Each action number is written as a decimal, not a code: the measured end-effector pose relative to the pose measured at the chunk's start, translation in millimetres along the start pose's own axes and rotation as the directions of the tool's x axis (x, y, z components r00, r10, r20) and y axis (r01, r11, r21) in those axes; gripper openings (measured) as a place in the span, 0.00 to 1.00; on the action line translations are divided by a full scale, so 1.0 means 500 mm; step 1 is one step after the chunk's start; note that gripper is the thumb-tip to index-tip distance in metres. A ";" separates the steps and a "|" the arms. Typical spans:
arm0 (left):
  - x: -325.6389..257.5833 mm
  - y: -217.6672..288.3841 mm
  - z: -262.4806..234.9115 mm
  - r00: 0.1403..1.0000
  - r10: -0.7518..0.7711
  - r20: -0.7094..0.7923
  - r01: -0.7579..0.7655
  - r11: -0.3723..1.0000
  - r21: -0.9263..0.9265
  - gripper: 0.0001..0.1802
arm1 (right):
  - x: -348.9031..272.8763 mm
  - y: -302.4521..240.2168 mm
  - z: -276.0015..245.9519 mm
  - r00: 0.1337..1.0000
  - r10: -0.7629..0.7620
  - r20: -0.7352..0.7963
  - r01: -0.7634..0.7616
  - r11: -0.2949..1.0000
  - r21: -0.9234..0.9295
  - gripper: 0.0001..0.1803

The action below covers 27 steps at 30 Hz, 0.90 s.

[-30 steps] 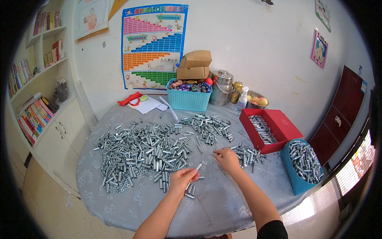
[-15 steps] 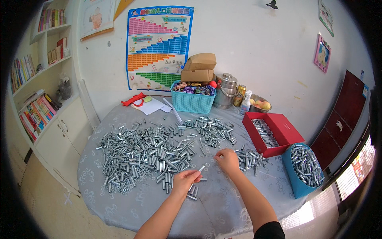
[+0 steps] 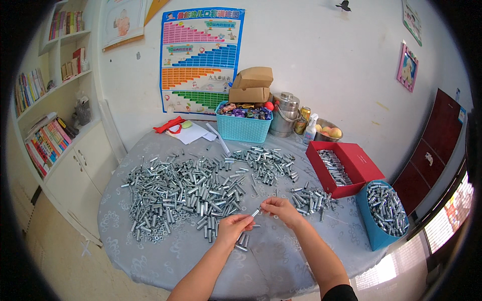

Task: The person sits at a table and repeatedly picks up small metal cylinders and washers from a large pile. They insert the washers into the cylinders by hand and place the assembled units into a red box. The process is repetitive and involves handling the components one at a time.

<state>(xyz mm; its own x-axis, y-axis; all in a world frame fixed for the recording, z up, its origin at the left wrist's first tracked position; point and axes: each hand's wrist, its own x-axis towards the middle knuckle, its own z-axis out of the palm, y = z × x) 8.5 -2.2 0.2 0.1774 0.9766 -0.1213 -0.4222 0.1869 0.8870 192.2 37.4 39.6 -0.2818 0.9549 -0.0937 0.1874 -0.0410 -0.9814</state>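
Observation:
Near the middle of the table, my left hand (image 3: 235, 229) pinches a short, silvery metal anchor bolt (image 3: 255, 212) between thumb and fingertips, tilted up to the right. My right hand (image 3: 282, 209) is closed at the bolt's upper end, thumb and forefinger pressed together; anything small between them is too hidden to name. A few metal sleeves (image 3: 243, 243) lie under and beside my left hand. To the left spreads a big heap of metal sleeves and bolts (image 3: 183, 188). Smaller heaps of similar parts (image 3: 271, 165) lie beyond my hands and to the right (image 3: 312, 199).
At the right edge stand a red box (image 3: 359, 163) and a blue bin (image 3: 372, 228), both holding metal bolts. Along the back are a turquoise basket (image 3: 243, 130), a steel pot (image 3: 285, 115), a spray bottle (image 3: 311, 129), a fruit bowl (image 3: 329, 136) and papers (image 3: 190, 133).
My right hand has moved left and toward me, from the tabletop beside the right heap to the bolt's tip. My left hand has stayed nearly in place, still holding the bolt.

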 end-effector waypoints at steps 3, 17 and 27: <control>0.002 0.000 -0.001 1.000 -0.028 -0.014 0.028 1.000 0.001 0.13 | -0.009 -0.007 0.010 0.995 -0.080 -0.055 0.072 0.989 -0.128 0.14; -0.003 0.012 -0.001 0.996 0.032 -0.088 -0.045 0.989 -0.138 0.13 | 0.129 0.062 -0.031 0.834 -0.452 -0.316 0.082 0.668 -0.740 0.11; 0.006 0.005 -0.009 0.995 0.023 -0.094 -0.036 0.989 -0.145 0.13 | 0.231 0.082 -0.017 0.792 -0.587 -0.165 0.019 0.295 -0.955 0.06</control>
<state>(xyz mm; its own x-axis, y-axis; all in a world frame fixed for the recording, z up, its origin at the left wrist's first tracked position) 4.2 1.6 0.0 0.0830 0.9863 -0.1425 -0.5527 0.1646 0.8170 175.4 148.4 -10.1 -0.1778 0.8292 0.5299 0.9489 0.2870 -0.1309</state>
